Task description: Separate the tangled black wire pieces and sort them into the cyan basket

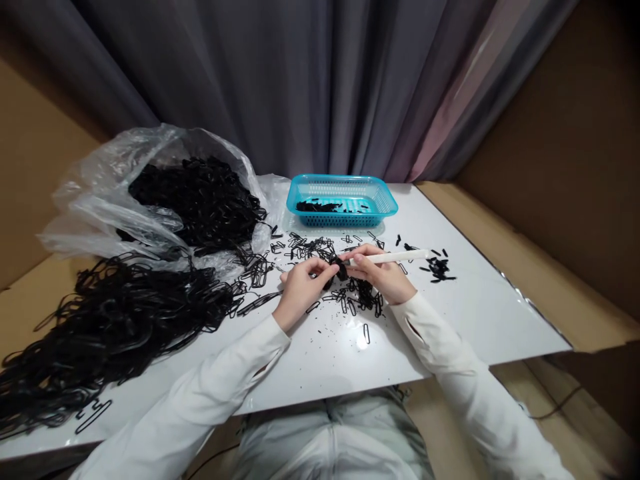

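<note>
My left hand (307,285) pinches a small clump of black rubbery pieces (341,268) between thumb and fingers, above the table. Close against it, my right hand (380,272) grips a slim white pen-like tool (400,256), whose far end points right. The tool's working tip is hidden at the black clump, so I cannot tell its kind. Beneath and around both hands lie many thin black loops (350,303) and short scraps. One single black loop (367,333) rests nearer to me.
A large heap of black strips (140,313) covers the table's left side. Behind it, a clear plastic bag (100,193) holds more. A blue basket (343,220) with black pieces stands at the back. Small black pieces (440,268) lie right. Cardboard walls (550,167) flank the table.
</note>
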{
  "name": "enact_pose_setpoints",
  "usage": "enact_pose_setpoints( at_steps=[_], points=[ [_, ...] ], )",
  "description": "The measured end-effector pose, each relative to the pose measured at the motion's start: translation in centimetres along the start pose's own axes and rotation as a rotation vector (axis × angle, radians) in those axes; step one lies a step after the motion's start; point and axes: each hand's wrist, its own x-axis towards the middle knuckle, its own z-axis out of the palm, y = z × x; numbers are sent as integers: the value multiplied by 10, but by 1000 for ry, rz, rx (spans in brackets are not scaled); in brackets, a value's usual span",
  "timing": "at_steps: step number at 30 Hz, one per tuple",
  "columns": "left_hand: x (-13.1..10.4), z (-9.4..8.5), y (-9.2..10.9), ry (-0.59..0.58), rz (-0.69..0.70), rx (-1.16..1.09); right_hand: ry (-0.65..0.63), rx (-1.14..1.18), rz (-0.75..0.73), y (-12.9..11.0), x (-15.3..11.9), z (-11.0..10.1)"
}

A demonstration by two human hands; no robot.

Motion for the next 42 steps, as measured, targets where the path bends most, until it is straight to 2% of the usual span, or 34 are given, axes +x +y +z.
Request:
enact_pose_setpoints(
  at_steps=[12,21,29,35,42],
  points=[
    [-4,0,8,43,0,180,14,-220,-153,4,-2,5],
    [-7,4,6,111,26,118,55,-412,-316,5,-1,11],
    [-6,6,-3,-13,39,-92,86,-541,-331,7,-3,12],
    [-3,5,0,-100,34,-223,147,-585,-362,4,-5,15],
    [-2,4,2,-136,56,-283,176,-621,-427,5,-8,20]
  ],
)
